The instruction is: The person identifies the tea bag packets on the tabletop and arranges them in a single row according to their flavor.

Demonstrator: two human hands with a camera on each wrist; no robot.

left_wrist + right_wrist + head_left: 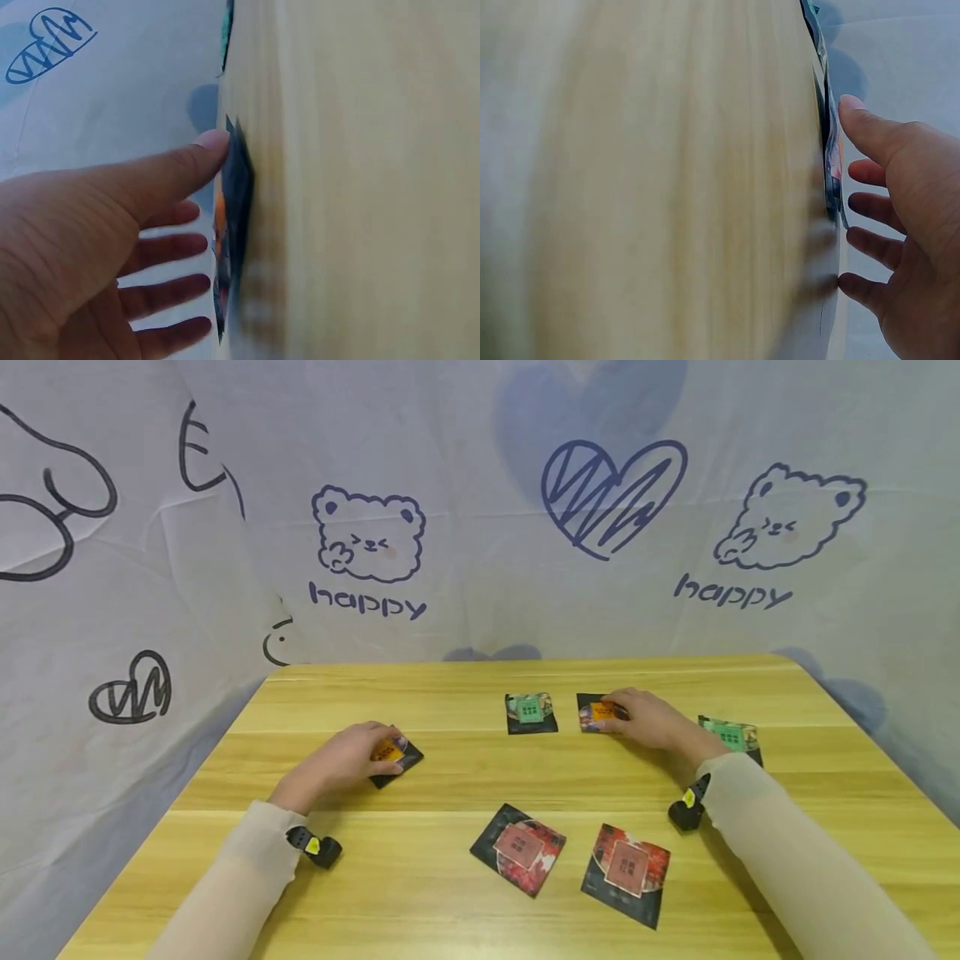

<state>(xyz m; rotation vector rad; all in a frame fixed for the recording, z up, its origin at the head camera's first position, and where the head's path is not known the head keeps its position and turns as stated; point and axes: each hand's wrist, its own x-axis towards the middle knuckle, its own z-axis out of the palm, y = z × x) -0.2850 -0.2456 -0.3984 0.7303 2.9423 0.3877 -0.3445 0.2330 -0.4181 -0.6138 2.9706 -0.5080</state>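
On the left of the table, my left hand [347,758] reaches over a small black square packet with an orange label [392,749]. In the left wrist view the thumb touches that packet [238,187] near its upper end, while the other fingers spread loosely beside its face. Farther back on the right, my right hand [651,720] is at another black packet with an orange label [594,713]. The right wrist view shows its thumb close to the packet [832,157] and the fingers loosely spread; contact is hard to tell there.
A green-labelled packet [531,713] lies at the back middle; another green one [731,737] is partly behind the right forearm. Two red-labelled packets [519,849] lie near the front. The wooden table [420,877] meets a white patterned cloth [480,543] behind.
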